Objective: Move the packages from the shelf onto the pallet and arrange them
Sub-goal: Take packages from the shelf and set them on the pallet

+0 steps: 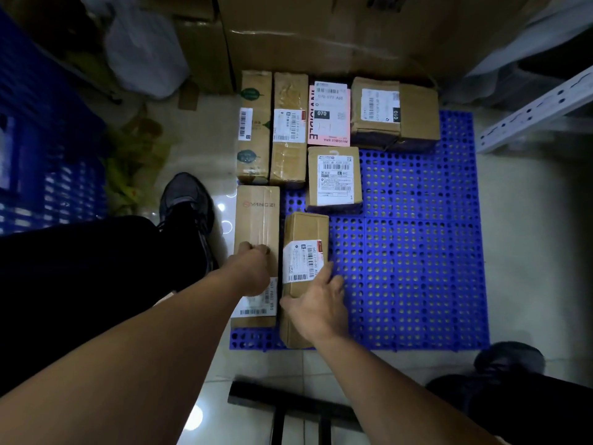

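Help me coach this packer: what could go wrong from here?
1. The labelled box that the right hand grips reaches the near edge of the pallet. If it is let go there, it might overhang and tip off.
2. The YANGZI box under the left hand lies along the pallet's left edge, close to a shoe. A step could well knock it askew.

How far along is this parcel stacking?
Done: five parcels sit at the back of the blue perforated plastic pallet. In hand: the right hand grips a labelled brown cardboard box, the left hand rests on a long brown box. Left: unclear; nothing on the white metal shelf shows.
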